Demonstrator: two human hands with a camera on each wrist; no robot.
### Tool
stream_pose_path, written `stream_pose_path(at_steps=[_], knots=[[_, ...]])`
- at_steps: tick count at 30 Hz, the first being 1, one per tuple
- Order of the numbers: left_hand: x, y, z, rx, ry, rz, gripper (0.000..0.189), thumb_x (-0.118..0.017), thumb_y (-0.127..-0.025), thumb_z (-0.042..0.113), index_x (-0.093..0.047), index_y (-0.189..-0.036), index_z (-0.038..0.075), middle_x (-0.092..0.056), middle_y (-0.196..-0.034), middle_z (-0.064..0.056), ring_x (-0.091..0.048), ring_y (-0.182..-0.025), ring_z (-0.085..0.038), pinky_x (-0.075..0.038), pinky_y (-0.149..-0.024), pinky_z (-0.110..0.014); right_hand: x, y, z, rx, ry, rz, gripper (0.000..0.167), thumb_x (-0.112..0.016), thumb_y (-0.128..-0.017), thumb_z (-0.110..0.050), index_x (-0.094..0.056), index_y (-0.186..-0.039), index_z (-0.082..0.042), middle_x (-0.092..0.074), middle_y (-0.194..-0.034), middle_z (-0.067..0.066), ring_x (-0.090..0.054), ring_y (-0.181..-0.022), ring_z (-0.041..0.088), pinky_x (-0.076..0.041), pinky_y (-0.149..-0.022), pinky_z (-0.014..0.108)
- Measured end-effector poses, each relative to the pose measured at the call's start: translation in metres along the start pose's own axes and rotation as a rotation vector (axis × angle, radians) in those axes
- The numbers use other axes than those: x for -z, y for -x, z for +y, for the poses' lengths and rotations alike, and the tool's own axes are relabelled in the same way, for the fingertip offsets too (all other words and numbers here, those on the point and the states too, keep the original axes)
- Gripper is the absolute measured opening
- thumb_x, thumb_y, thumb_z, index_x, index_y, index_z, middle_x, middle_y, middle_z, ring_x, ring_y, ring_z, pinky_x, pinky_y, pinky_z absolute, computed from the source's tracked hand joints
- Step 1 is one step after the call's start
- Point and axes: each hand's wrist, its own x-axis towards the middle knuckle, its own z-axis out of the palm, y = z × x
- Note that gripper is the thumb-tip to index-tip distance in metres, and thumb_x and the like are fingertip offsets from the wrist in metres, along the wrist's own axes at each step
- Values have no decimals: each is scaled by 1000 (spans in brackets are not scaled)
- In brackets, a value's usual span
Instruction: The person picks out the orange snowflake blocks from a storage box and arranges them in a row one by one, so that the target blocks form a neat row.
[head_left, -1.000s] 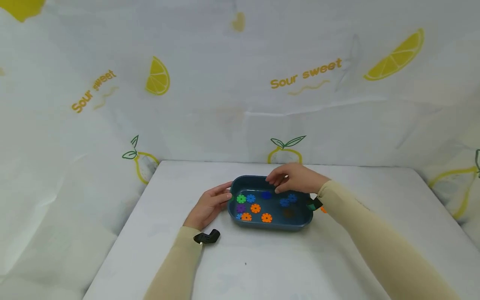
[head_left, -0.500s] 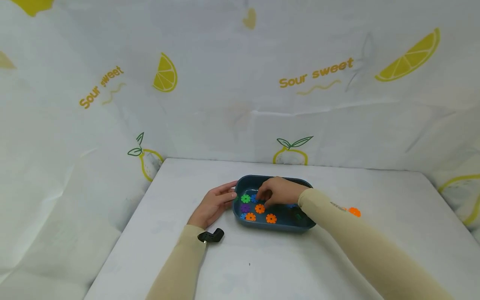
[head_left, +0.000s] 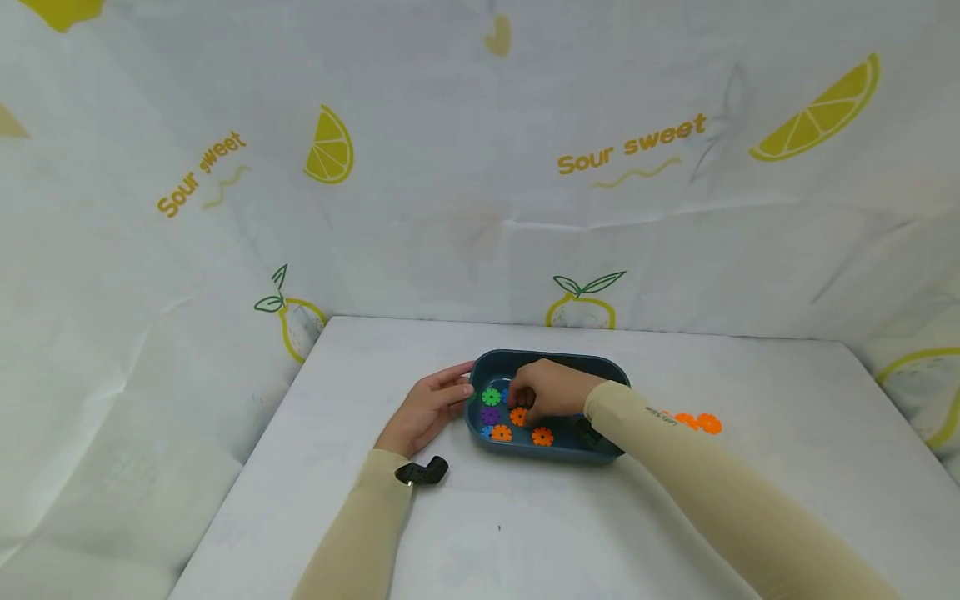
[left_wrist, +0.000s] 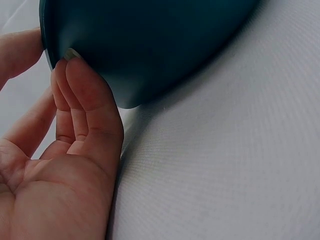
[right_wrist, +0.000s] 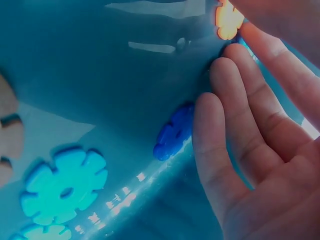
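A dark teal plastic tray [head_left: 551, 454] stands on the white table with several small notched, flower-shaped discs in it. My left hand [head_left: 427, 410] holds its left end, thumb at the rim and fingers against the outer wall. My right hand [head_left: 558, 387] reaches down inside, fingertips at a blue disc [head_left: 505, 395] that they partly hide. Its thumb stands apart from the fingers, near an orange disc [head_left: 518, 416]. Close by lie a green disc [head_left: 491, 397], a purple disc [head_left: 491, 416] and another orange disc [head_left: 542, 436]. A dark blue disc [right_wrist: 175, 132] lies beside the fingers in the right wrist view.
Several orange discs [head_left: 708, 424] lie on the table right of the tray, partly behind the right sleeve [head_left: 675, 458]. A white sheet with lemon prints [head_left: 581, 314] hangs behind the table. A black strap [head_left: 422, 472] sits on the left wrist.
My right hand has come down and leftward from above the tray's middle to the discs at its left. The head view has shifted slightly. My left hand stays at the tray's end.
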Motion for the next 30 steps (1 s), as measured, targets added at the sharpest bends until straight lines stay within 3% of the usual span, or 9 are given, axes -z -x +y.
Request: stream_pose_path(at_steps=[10,19,30], knots=[[-3,-2,0,3,0,-4,51,-76,-102,18,-63,-152,16,-63,-122,-5,-62,-115,-19,-57,-103,-27,3,3,-4,9,13,-1,20,-89,-89,-15,-79,-107,-17,-69,-104,-3,-61,-91,10,-57,-85,29],[-3,-4,-2,-2,7,-17,53,-77,-101,19,-64,-152,16,-63,-120,-4,-62,-113,-18,-57,-102,-26,7,5,-6,-46,-40,18,19,-86,-92,-20,-78,-109,-21,-72,-100,-8,-65,-92,13,-60,-87,31],[-2,1,1,1,3,3,52,-74,-103,15,-62,-153,13,-63,-122,-5,-62,-113,-18,-57,-101,-26,21,17,-7,3,-101,88,31,-83,-94,-17,-79,-125,-11,-74,-114,-4,-68,-99,10,-61,-91,29]])
